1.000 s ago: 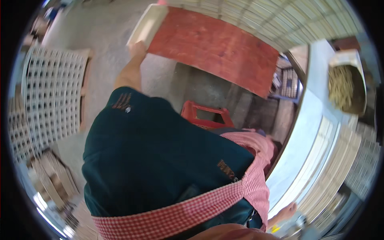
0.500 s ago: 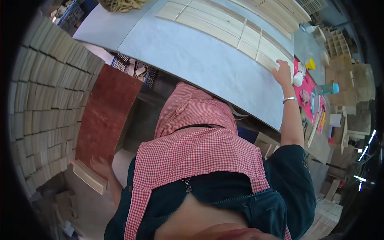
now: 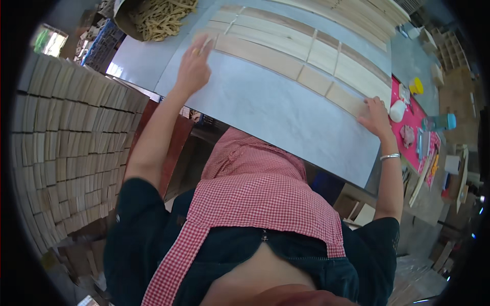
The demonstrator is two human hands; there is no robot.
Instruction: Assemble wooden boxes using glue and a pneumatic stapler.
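Head view, L hand point(image 3: 194, 69) on wood strips point(image 3: 286, 61), R hand point(image 3: 375, 116) at strips' end

Left hand point(image 3: 194, 66) and right hand point(image 3: 375, 116) on pale wooden slats point(image 3: 286, 64) across a grey table point(image 3: 270, 117).

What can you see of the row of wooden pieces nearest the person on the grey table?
The nearest row of wooden pieces is pale, flat, bare-looking wood: long boards and shorter blocks laid end to end, running from upper left to lower right across the grey table. It lies flat, parallel to more rows behind it. The left hand is at its left end, the right hand rests on its right end.
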